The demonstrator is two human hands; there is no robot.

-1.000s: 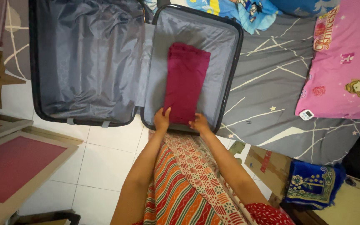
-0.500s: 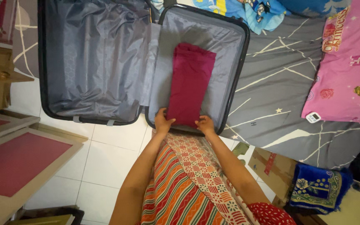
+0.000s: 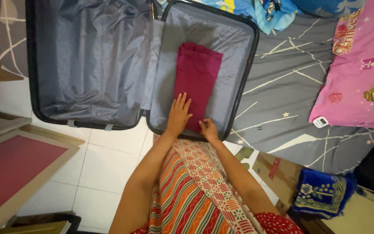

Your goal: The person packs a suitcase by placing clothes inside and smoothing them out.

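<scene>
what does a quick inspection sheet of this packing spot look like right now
surface: open suitcase lying on a bed with a grey patterned sheet; its grey-lined left half juts out over the white tiled floor.
job's things: folded maroon garment lying lengthwise in the right half of the suitcase.
clutter: pink pillow, blue printed cloth, small white device on the bed.
grips: left hand flat and open on the garment's near left part; right hand with fingers curled at its near edge.
cables: nothing seen.
surroundings: framed red panels on the floor, cardboard box, blue mat.
</scene>
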